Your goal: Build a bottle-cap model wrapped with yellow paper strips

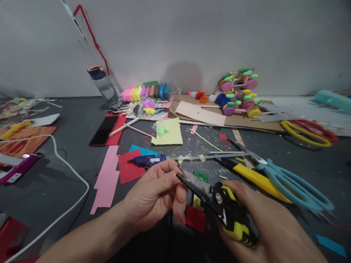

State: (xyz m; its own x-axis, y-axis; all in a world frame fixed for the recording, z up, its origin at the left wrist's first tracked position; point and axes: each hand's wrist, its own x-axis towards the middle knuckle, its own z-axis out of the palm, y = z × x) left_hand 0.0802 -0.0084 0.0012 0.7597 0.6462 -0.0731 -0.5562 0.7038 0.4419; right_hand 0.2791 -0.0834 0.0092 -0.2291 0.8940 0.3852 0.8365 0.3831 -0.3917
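Observation:
My right hand (263,219) is wrapped round the black and yellow handles of a pair of snips (219,204). The blades of the snips stand apart and point left, their tips at the fingers of my left hand (161,193). Thumb and fingers of that hand are pinched together. What they hold is mostly hidden; a thin pale bit shows between the blades. Just beyond lies a blue glue gun (148,160) on red paper (128,171). Below the blades is a small red piece (195,219), and a green piece (200,176) lies behind them.
Blue-handled scissors (290,182) and a yellow cutter knife (257,182) lie to the right. Further back are a phone (103,131), a tilted water bottle (105,86), yellow paper (172,133) and colourful wheeled models (238,95). A white cable (71,166) curves across the left.

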